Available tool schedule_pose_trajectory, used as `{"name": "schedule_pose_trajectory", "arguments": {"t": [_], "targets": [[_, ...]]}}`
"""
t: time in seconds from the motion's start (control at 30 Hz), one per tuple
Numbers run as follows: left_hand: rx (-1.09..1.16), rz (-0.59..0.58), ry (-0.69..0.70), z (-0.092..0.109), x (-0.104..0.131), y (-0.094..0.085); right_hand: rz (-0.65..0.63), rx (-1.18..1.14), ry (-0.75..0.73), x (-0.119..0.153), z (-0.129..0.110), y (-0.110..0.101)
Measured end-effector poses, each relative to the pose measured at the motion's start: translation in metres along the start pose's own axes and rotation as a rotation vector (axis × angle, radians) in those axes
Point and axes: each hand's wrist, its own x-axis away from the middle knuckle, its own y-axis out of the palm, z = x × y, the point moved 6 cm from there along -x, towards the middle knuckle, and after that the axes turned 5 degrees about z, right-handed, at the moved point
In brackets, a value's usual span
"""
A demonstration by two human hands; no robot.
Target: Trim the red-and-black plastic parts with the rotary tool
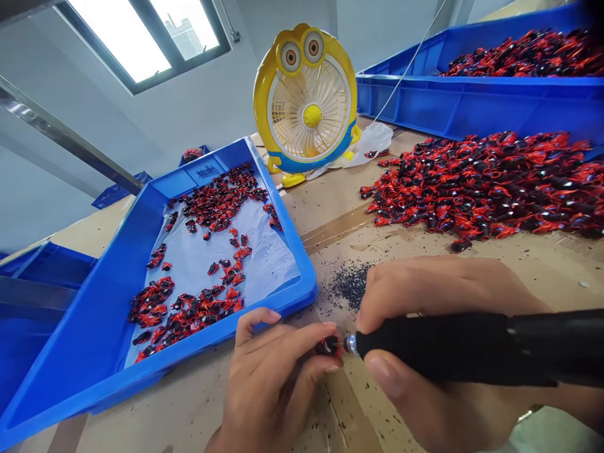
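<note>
1 part sits pinched in the left hand just beside the tray, while the right hand grips a tool, its tip close by. Beyond the tray stands a fan; to the tray's right, a heap of parts.

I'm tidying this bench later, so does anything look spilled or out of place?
Yes: loose black crumbs form a dark patch on the brown tabletop, between the corner of the blue tray and the right hand. They look spilled because they lie outside any container, with specks scattered around.
</note>
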Motion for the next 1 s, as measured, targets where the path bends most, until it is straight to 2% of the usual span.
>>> {"name": "schedule_pose_trajectory", "arguments": {"t": [0.07,0.13,0.2,0.87,1.0], "targets": [[0.001,-0.010,0.002,0.000,0.001,0.000,-0.082,0.036,-0.047,-0.005,-0.001,-0.003],[0.010,0.001,0.001,0.000,0.001,0.000,-0.307,0.073,-0.195,-0.008,-0.006,0.000],[0.020,0.020,0.000,0.001,0.001,-0.001,-0.356,0.091,-0.253,-0.014,-0.006,-0.003],[-0.019,0.019,0.033,0.001,0.000,-0.003,-0.385,0.109,-0.217,-0.012,-0.004,-0.004],[-0.009,0.032,0.013,0.001,-0.001,-0.002,-0.332,0.150,-0.154,-0.004,0.005,-0.005]]}}
